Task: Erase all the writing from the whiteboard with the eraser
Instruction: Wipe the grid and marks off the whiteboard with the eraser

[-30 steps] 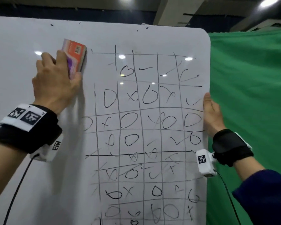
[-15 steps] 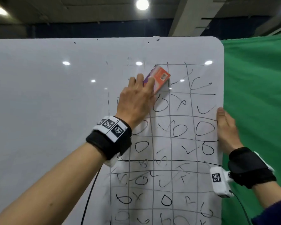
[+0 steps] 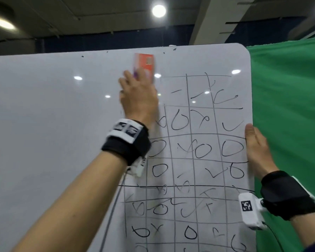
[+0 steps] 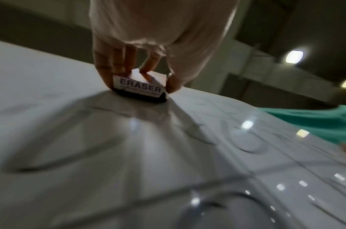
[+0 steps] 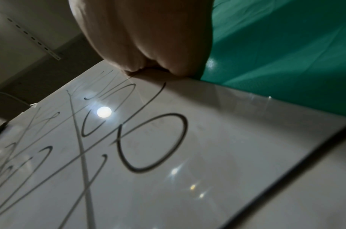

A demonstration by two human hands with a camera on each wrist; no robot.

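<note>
The big whiteboard (image 3: 53, 133) is standing up in front of a green cloth (image 3: 287, 106). Its left part is looking clean. Its right part is carrying a grid of lines with circles and ticks (image 3: 198, 160), so I think lots of rubbing is left to do.

The right hand (image 3: 256, 148) is holding the board's right edge, thumb on the front. The other fingers are hidden behind the board. It is probably keeping the board from wobbling.

The left hand (image 3: 138, 99) is gripping the small eraser (image 3: 145, 66), fingers on one side and thumb on the other. The eraser's dark bottom is pressing flat on the board near the top, just left of the grid.
</note>
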